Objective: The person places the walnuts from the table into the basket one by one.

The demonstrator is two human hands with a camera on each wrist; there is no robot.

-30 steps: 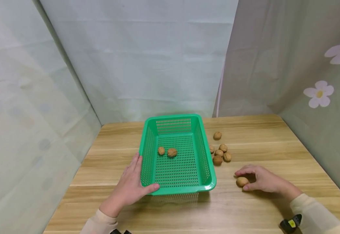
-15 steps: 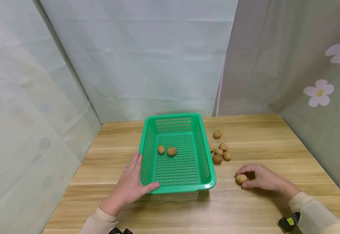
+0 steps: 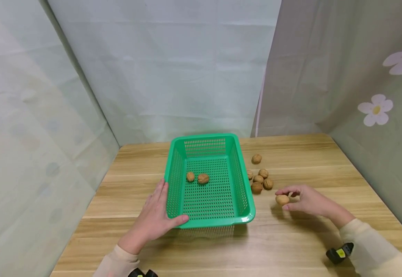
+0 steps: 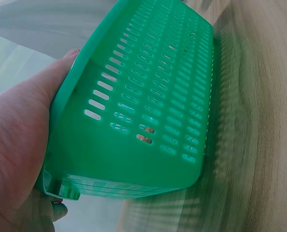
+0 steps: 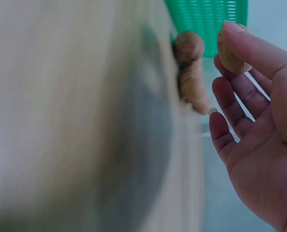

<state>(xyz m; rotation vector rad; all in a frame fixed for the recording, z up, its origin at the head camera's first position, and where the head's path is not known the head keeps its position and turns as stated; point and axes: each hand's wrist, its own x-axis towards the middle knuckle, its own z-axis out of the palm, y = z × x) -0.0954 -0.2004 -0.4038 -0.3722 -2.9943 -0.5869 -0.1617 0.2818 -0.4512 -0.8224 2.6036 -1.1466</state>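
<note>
My left hand (image 3: 153,217) holds the near-left corner of a green perforated plastic basket (image 3: 244,219), with its thumb over the front rim and its fingers along the left side. Two walnuts (image 3: 203,178) lie on the basket's floor. To the right of the basket, my right hand (image 3: 308,200) pinches a light-brown walnut (image 3: 282,199) between thumb and fingertips, above the tabletop. In the right wrist view this walnut (image 5: 229,55) sits at the fingertips while the other fingers curve loosely below it.
Several walnuts (image 3: 258,179) are clustered on the wooden table (image 3: 311,157) against the basket's right side. One more walnut (image 3: 256,159) lies apart behind them. Pale curtains (image 3: 173,77) stand around the table at the back and sides.
My right hand has closed its fingertips on the walnut and raised it off the table, moving slightly forward and left. The left hand and basket stay in place.
</note>
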